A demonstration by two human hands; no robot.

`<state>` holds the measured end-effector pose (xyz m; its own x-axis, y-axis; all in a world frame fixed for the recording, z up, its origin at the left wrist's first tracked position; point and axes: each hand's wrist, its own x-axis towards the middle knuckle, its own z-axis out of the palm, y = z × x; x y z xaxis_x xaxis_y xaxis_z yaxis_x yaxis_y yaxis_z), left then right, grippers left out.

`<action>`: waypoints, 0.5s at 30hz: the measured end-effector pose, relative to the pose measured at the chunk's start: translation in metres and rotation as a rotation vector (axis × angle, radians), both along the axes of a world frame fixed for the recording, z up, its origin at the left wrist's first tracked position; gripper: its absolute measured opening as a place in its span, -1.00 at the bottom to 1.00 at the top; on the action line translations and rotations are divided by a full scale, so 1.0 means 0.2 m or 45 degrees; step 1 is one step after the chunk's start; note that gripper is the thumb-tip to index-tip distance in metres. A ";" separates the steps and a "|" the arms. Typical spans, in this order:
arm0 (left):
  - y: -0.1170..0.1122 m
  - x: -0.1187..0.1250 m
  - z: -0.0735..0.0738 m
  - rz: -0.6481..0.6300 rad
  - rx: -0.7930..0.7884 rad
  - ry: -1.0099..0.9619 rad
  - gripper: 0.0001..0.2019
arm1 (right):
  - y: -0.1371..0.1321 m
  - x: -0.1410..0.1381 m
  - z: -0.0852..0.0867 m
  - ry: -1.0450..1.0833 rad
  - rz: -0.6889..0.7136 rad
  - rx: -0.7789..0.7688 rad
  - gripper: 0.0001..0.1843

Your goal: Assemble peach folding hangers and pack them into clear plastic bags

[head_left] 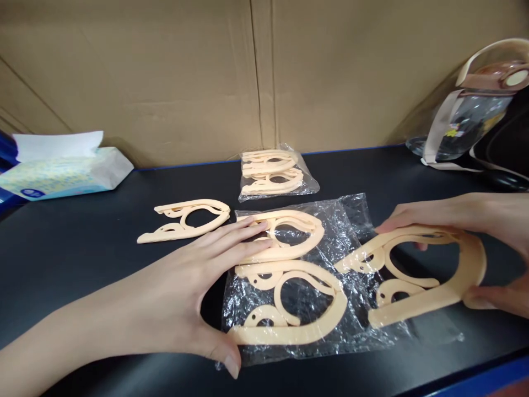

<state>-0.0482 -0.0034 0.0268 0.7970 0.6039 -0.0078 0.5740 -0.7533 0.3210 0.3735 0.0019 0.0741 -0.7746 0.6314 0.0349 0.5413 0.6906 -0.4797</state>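
Note:
My left hand (194, 292) lies spread over the left edge of a clear plastic bag (343, 220), fingers flat on the two cream folding hangers (289, 309) inside it and thumb at the lower one's corner. My right hand (487, 242) grips a loose cream hanger (417, 275), fingers along its top edge and thumb under its rounded end, just at the bag's right opening. Another loose hanger (185, 219) lies on the dark table beyond my left hand. A sealed bag of hangers (273, 173) rests further back.
A tissue pack (61, 171) sits at the far left. A clear water bottle with a strap (471, 118) lies at the far right beside a dark bag (504, 149). A cardboard wall (206, 71) closes the back. The table's blue edge (487, 380) runs along the lower right.

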 end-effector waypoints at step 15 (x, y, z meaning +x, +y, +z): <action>0.03 0.00 -0.05 -0.066 0.018 -0.092 0.31 | -0.02 -0.11 0.02 -0.077 -0.011 -0.067 -0.10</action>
<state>-0.0488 0.0023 0.0176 0.8256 0.5612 0.0587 0.5096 -0.7863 0.3495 0.3508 -0.0020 0.0791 -0.7687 0.6380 -0.0455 0.5764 0.6601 -0.4816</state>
